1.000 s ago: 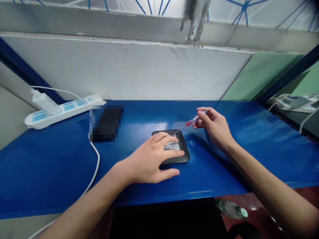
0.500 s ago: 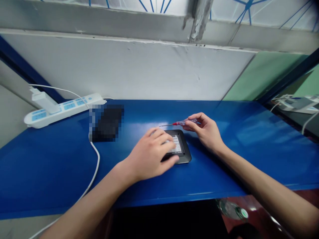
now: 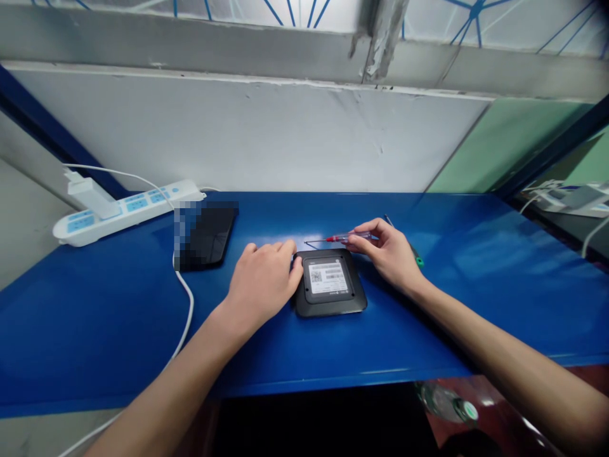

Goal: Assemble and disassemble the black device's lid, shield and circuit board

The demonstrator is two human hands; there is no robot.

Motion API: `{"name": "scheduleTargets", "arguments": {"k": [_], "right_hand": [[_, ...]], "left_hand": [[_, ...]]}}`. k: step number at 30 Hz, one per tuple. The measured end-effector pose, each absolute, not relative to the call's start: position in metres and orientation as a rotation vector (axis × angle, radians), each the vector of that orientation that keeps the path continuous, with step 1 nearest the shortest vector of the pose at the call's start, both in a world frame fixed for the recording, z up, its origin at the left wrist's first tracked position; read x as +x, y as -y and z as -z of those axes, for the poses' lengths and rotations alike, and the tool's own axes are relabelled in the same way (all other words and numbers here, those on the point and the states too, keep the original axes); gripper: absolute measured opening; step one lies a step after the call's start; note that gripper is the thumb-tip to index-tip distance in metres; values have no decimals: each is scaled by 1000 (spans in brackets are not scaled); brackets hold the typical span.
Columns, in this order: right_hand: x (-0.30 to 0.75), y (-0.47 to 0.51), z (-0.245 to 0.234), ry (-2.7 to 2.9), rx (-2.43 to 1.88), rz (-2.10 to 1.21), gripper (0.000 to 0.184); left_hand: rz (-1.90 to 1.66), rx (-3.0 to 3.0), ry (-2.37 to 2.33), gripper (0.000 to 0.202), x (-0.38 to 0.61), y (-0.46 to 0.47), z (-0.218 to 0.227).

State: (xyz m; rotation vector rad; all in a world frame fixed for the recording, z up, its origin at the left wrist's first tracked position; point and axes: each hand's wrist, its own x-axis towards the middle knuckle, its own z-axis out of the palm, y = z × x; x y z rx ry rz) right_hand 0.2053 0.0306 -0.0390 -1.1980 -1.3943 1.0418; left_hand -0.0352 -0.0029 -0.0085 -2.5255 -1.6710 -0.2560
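Note:
A flat black square device [image 3: 354, 306] lies on the blue table, its white printed label facing up and small dark holes at the corners of its raised panel. My left hand [image 3: 264, 276] is at its left edge, thumb and forefinger closed on the upper left corner; the other fingers curl out of sight. Between the thumb and fingers of my right hand [image 3: 392, 251] is a screwdriver [image 3: 335, 238] with a red and clear handle. Its thin shaft points left, just beyond the device's far edge. Partly hidden behind that hand is a second tool with a green end [image 3: 419, 260].
A white power strip [image 3: 118, 219] with a plugged-in adapter stands at the back left. Near it lies a black, partly pixelated flat object [image 3: 212, 238], and a white cable [image 3: 190, 304] runs down the table's left side. A bottle [image 3: 447, 403] is below the front edge.
My left hand has moved left from over the device to its edge, uncovering the label. The screwdriver stays in my right hand, nearly in place. The green-ended tool now shows behind it.

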Motion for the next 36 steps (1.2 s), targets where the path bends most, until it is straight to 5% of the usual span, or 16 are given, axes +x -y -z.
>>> {"name": "scheduleTargets", "arguments": {"k": [14, 25, 36], "right_hand": [[214, -30, 30, 1183, -1075, -1136, 31], [210, -23, 28, 1250, -1087, -1243, 29], [206, -20, 25, 1345, -1109, -1222, 27]], "left_hand": [[290, -2570, 1807, 22, -37, -1, 14], [757, -2768, 1711, 11, -39, 2, 4], [711, -2846, 1692, 8, -38, 0, 6]]}}
